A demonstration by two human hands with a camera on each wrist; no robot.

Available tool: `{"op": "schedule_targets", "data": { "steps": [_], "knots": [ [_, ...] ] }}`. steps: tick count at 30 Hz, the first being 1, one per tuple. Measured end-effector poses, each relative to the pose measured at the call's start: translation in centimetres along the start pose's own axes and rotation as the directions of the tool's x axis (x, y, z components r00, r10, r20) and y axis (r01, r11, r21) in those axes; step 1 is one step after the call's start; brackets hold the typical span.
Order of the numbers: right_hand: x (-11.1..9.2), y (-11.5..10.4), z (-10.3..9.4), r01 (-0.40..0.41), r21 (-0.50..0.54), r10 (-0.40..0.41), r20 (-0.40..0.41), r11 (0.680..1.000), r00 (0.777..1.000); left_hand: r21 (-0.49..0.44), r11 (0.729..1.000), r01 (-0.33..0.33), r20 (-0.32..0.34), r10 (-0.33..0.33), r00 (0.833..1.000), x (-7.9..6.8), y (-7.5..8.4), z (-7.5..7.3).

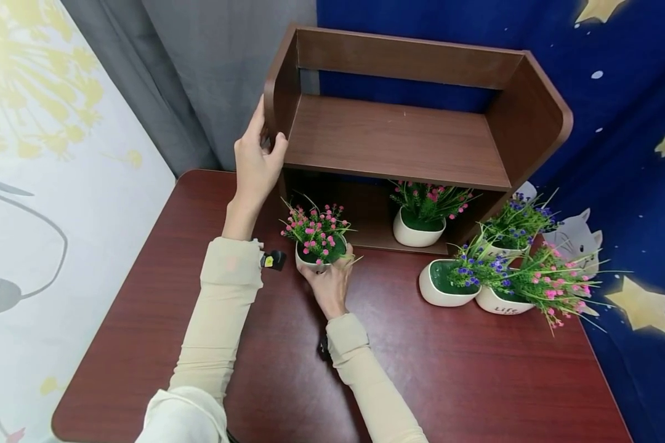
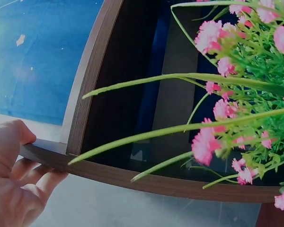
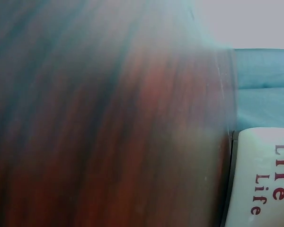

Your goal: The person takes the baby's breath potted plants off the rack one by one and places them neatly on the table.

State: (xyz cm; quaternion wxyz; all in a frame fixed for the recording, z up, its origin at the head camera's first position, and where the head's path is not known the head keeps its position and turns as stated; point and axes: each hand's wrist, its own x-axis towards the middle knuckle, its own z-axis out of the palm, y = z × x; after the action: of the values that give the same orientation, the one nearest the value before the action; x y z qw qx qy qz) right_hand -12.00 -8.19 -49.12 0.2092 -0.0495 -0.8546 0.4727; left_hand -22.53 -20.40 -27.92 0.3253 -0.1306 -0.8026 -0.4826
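Observation:
My left hand (image 1: 255,161) grips the left side panel of a brown wooden shelf (image 1: 393,132), the thumb on one face and the fingers on the other. The left wrist view also shows this hand (image 2: 19,175) at the panel's edge. My right hand (image 1: 329,283) holds a white potted plant with pink flowers (image 1: 318,234) by its front, just before the shelf's lower compartment at the left. The right wrist view shows a white pot (image 3: 262,184) with "Life" lettering; no fingers show there. Whether the held pot touches the table cannot be told.
Another pink-flowered pot (image 1: 419,229) stands in the lower compartment, towards the right. Right of the shelf, several pots with blue or pink flowers, among them a blue-flowered pot (image 1: 446,292), crowd the red-brown table (image 1: 449,369). Curtains (image 1: 199,80) hang behind.

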Motion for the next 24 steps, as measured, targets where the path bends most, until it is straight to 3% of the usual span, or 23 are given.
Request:
{"op": "schedule_targets", "data": {
  "steps": [5,11,20,24],
  "knots": [
    [-0.4,0.2,0.2,0.049,-0.025,-0.049,-0.009,0.998,0.999,0.0,1.0,0.0,0.0,0.0,1.0,-0.4,-0.1,0.0],
    [-0.7,0.2,0.4,0.037,-0.034,-0.036,0.018,0.999,0.999,-0.013,1.0,-0.007,0.002,0.007,1.0,-0.5,-0.2,-0.1],
    [-0.8,-0.3,0.7,0.029,-0.049,-0.029,-0.007,0.998,1.0,-0.007,1.0,-0.008,-0.004,0.008,1.0,-0.3,-0.2,0.1],
    [-0.9,-0.4,0.7,0.044,-0.085,-0.043,0.014,0.995,0.999,-0.021,1.0,-0.01,-0.008,0.009,1.0,-0.3,1.3,-0.1]
  ]
}}
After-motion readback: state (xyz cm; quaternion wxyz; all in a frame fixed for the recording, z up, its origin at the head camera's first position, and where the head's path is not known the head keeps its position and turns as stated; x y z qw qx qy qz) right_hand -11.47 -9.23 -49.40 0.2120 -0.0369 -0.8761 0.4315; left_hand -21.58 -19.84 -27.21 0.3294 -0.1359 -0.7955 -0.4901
